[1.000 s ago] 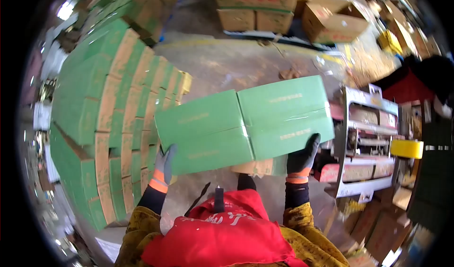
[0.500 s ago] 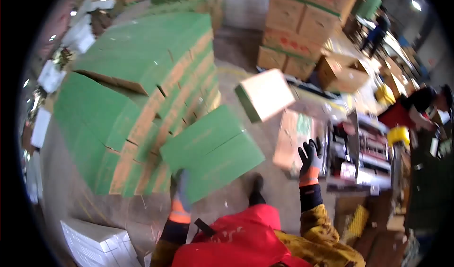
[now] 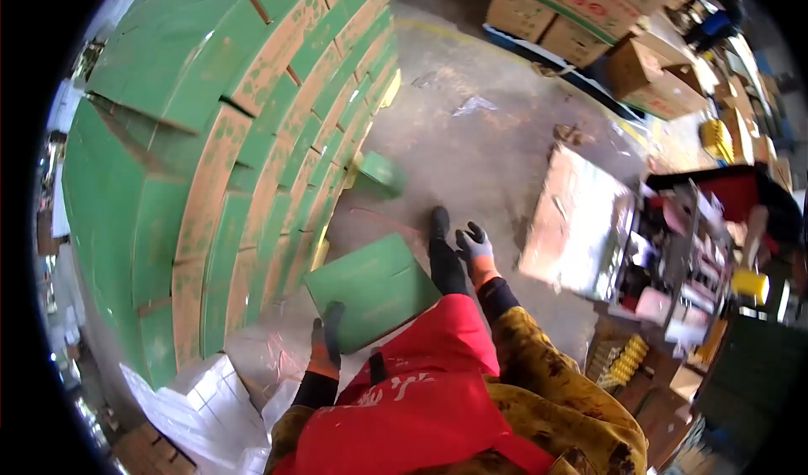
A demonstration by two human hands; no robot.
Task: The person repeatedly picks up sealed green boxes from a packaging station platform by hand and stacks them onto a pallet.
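My left hand [image 3: 326,339], in a grey and orange glove, grips the left edge of a green cardboard box [image 3: 370,290]. The box hangs low at my left side, just in front of my red apron [image 3: 396,391]. My right hand [image 3: 476,246], gloved alike, is apart from the box, with its fingers spread and nothing in them. It is over the floor beside my outstretched foot [image 3: 439,222]. To the left rises a tall stack of green and brown cartons [image 3: 261,147]. A smaller green box [image 3: 381,174], blurred, is near the foot of the stack.
A flattened cardboard sheet [image 3: 547,214] lies right of centre, beside a cluttered metal rack [image 3: 673,256]. Brown cartons [image 3: 581,8] and an open carton [image 3: 652,79] stand at the back right. White wrapped goods [image 3: 210,408] are at lower left. A co-worker [image 3: 770,214] is at the right edge.
My view has tilted down and shifted. The box in my left hand has come closer to my body, and my right hand has moved lower and inward. The pale-faced box ahead no longer shows there.
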